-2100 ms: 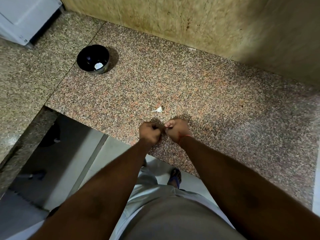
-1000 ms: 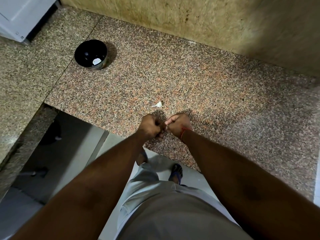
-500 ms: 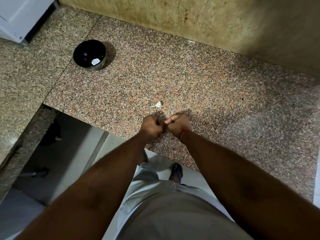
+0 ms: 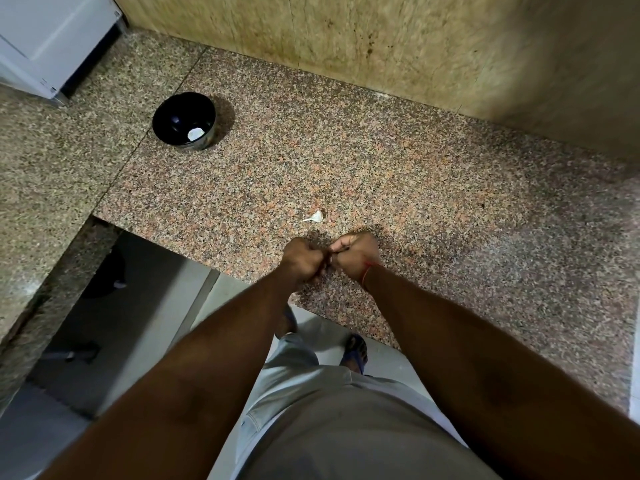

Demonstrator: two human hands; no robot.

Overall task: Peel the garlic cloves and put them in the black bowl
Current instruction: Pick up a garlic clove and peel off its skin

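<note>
My left hand (image 4: 302, 258) and my right hand (image 4: 356, 255) are curled close together just above the front edge of the granite counter (image 4: 433, 188). Their fingertips meet around something small that the fingers hide; it is presumably a garlic clove, though I cannot make it out. One white garlic clove (image 4: 314, 216) lies on the counter just beyond my hands. The black bowl (image 4: 184, 120) stands far off to the left, with a white peeled clove (image 4: 195, 133) inside it.
A stained beige wall (image 4: 381, 46) runs along the back of the counter. A white appliance (image 4: 52, 39) stands at the far left corner. Below the counter's front edge is the floor, with my feet (image 4: 355, 351) on it.
My hands have stayed together at the same spot, with small shifts of the fingers. The view has tilted slightly. The loose clove and the bowl have not moved.
</note>
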